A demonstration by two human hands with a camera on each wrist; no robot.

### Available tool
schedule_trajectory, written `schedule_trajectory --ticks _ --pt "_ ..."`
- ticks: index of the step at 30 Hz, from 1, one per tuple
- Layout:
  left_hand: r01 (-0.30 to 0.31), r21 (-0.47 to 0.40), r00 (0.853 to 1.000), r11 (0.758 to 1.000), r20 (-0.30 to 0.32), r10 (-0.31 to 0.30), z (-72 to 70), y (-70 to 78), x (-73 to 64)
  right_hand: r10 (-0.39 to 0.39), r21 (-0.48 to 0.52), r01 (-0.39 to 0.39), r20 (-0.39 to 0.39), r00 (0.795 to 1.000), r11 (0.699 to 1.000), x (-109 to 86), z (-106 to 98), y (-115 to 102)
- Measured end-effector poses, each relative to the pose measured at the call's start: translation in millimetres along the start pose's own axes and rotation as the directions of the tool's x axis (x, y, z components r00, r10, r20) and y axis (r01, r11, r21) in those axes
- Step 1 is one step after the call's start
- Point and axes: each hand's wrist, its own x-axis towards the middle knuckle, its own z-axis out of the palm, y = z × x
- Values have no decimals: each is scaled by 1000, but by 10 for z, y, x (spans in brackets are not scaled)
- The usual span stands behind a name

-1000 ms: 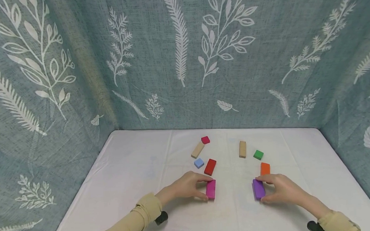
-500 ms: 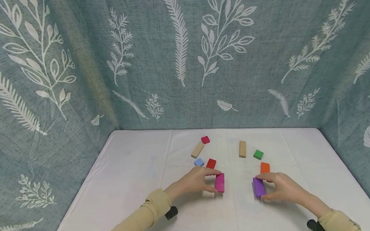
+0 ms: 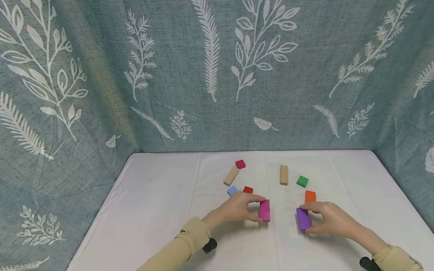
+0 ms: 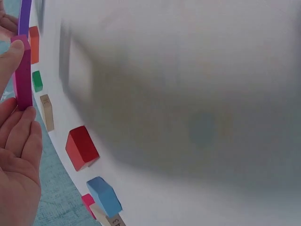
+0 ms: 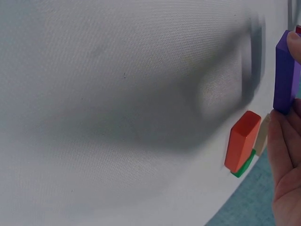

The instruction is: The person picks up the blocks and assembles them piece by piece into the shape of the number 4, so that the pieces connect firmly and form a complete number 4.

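Note:
Between thumb and fingertips, my left hand pinches a pink block by its two ends, near the middle of the table. The left wrist view shows that pink block raised off the white cloth, its shadow apart from it. My right hand grips a purple block the same way, a short gap to the right of the pink one. In the right wrist view the purple block is also off the cloth. Just behind it lies an orange block. Part of a red block shows behind my left hand.
Beyond my hands on the white table lie a light blue block, a wooden block, a crimson block, a second wooden block and a green block. A patterned teal curtain hangs around the table.
My left hand has carried the pink block rightward and slightly away from me, toward the purple one, and now covers part of the red block. My right hand has barely moved.

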Motion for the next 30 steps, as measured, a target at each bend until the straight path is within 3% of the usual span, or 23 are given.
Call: schedule_trajectory --ticks 13,22,30 --pt "22 34 1000 999 3 -22 116 21 124 15 -11 -15 10 1000 1000 17 -20 -22" --pt "82 33 997 996 6 -83 193 10 239 5 -27 -4 4 1000 1000 32 -9 4" --pt "86 49 996 995 12 -86 220 8 286 1 -28 -1 -13 1000 1000 42 -7 -2"
